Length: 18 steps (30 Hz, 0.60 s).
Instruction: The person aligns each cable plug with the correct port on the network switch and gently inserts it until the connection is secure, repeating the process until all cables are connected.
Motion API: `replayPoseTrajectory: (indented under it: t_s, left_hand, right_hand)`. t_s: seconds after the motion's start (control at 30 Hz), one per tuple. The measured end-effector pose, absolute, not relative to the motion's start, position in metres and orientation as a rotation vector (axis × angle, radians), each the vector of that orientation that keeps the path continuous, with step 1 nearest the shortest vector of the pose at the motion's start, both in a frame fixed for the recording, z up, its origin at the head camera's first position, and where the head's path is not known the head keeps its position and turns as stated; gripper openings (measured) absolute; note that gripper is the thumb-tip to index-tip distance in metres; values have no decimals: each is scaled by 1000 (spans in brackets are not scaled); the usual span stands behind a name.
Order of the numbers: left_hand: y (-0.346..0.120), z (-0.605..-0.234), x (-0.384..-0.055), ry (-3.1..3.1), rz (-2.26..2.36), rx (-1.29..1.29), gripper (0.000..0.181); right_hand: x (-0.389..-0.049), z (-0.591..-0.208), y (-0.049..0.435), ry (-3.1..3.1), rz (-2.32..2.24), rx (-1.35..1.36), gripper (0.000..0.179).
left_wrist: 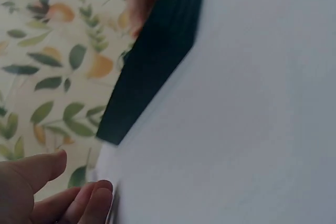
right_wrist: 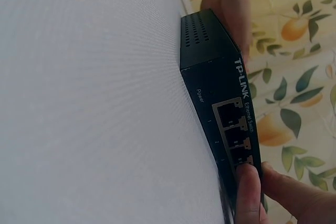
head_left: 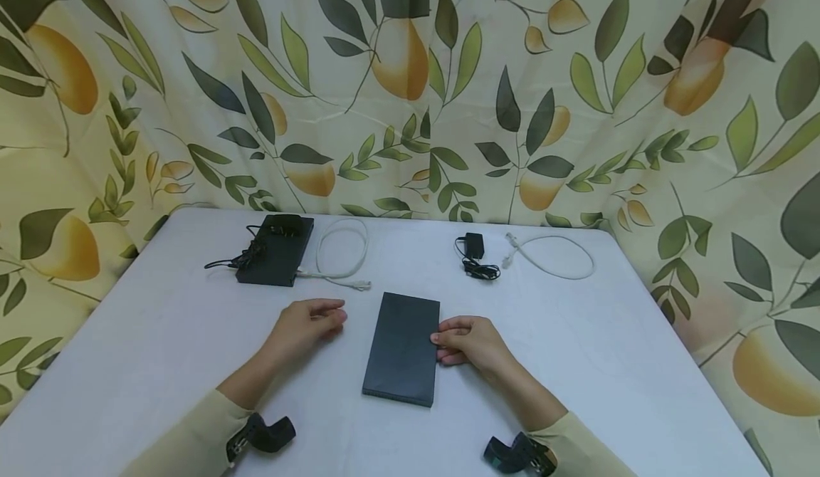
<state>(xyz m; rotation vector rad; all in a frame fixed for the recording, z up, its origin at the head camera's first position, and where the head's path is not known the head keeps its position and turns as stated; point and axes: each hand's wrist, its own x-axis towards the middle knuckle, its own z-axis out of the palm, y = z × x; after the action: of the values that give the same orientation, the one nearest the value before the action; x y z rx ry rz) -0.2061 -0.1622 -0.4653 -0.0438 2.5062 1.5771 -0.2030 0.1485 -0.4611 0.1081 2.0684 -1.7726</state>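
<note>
The right hand (head_left: 470,342) pinches the near-side edge of a black box (head_left: 402,349) on the counter (head_left: 640,363), thumb on top, with a fingertip over the row of ports (right_wrist: 231,121). The left hand (head_left: 310,324) holds nothing; its fingers are loosely bent, thumb parted from them, with the box to their right, just out of reach. To handle it well, I would grip by the casing rather than the sockets and bring the left fingers to the opposite edge, so that the load is shared and the box cannot swing. Whether the pinched edge is lifted, I cannot tell.

The counter is covered in white cloth, which could ruck or slide under a dragged box. Beyond the left fingers lies a second black box (head_left: 295,249) with a dark cord (head_left: 253,253) heaped on it, a white cable (head_left: 361,285) just beside. Beyond the right fingers are a power plug (head_left: 474,246) and another white cable (head_left: 527,256). Farther off hangs a leaf-and-fruit curtain (head_left: 400,57).
</note>
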Motion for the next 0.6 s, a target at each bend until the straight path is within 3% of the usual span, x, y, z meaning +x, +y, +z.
replayPoseTrajectory:
  t_s: [0.3,0.6]
  left_hand:
    - [-119,-473,-180,2497,1614,76,44]
    - [-108,-475,-170,2520,1634,149,52]
  right_hand:
    - [-204,-462,148,2066,-1788,116,31]
    - [-202,-460,148,2076,-1785,108,32]
